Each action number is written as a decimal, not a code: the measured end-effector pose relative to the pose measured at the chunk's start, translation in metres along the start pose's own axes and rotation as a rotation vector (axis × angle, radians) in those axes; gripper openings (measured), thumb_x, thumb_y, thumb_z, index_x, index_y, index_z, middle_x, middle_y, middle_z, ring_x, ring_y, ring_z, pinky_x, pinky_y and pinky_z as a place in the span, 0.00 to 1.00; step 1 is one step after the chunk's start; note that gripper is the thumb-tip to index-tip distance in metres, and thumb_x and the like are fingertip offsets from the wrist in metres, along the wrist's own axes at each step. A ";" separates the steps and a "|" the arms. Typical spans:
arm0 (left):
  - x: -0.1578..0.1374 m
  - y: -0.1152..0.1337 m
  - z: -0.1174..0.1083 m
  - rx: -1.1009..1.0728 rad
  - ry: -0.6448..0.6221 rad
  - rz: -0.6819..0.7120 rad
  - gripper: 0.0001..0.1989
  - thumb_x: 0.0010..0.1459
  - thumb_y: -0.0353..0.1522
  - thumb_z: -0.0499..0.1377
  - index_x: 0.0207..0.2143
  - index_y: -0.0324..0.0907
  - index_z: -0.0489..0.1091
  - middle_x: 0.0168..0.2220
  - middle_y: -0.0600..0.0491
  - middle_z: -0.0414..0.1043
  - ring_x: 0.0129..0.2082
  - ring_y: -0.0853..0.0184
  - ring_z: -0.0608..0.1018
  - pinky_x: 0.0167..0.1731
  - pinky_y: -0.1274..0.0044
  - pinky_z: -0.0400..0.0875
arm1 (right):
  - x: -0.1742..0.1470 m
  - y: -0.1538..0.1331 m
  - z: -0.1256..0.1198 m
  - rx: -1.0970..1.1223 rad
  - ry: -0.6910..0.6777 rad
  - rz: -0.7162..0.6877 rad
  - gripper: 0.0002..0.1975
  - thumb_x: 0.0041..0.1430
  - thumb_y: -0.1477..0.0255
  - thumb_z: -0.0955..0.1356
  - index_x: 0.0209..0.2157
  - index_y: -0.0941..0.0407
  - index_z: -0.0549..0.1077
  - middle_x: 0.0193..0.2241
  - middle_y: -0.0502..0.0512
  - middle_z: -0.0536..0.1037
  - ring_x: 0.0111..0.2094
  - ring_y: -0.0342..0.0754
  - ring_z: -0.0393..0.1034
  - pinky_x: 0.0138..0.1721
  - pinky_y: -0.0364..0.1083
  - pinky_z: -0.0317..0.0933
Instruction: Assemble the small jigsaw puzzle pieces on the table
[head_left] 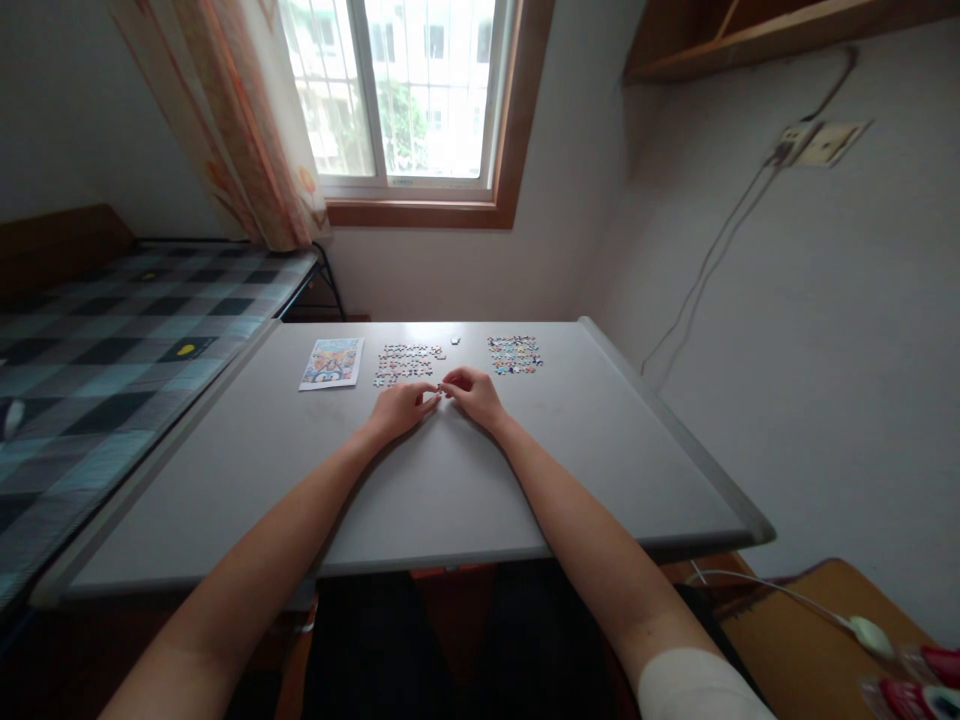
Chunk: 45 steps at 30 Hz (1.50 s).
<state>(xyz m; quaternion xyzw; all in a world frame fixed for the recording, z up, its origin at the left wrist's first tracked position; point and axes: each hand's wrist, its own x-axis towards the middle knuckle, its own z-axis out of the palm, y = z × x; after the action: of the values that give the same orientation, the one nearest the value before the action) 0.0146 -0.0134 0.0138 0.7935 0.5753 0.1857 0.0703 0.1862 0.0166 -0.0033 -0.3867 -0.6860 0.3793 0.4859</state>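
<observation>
The left hand [401, 408] and right hand [474, 394] pinch a tiny piece [440, 388]. Any words on the card [332, 363] are too small to read.

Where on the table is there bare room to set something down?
Bare table: between the right forearm and the table's right edge; between the forearms, toward the near edge; and left of the left forearm, nearer than the picture sheet.
Crowded: around the left pieces, close to both hands.
</observation>
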 end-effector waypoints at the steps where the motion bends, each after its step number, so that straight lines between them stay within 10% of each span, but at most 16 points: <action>1: 0.000 0.000 0.000 0.003 -0.001 0.007 0.19 0.58 0.45 0.51 0.44 0.47 0.75 0.25 0.54 0.74 0.24 0.69 0.72 0.25 0.79 0.57 | 0.000 0.000 0.000 -0.015 -0.005 0.003 0.06 0.49 0.69 0.70 0.28 0.58 0.73 0.23 0.52 0.76 0.25 0.42 0.70 0.30 0.42 0.64; 45: -0.001 0.001 -0.003 0.047 -0.062 0.062 0.20 0.59 0.44 0.48 0.43 0.48 0.74 0.26 0.53 0.74 0.25 0.68 0.72 0.25 0.78 0.57 | -0.004 -0.011 -0.002 -0.312 -0.052 0.014 0.06 0.52 0.72 0.67 0.29 0.58 0.75 0.24 0.51 0.76 0.27 0.42 0.69 0.32 0.41 0.60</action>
<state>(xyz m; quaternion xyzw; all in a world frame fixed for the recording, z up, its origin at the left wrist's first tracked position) 0.0140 -0.0149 0.0163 0.8178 0.5522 0.1492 0.0636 0.1868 0.0092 0.0053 -0.4522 -0.7462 0.2813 0.3996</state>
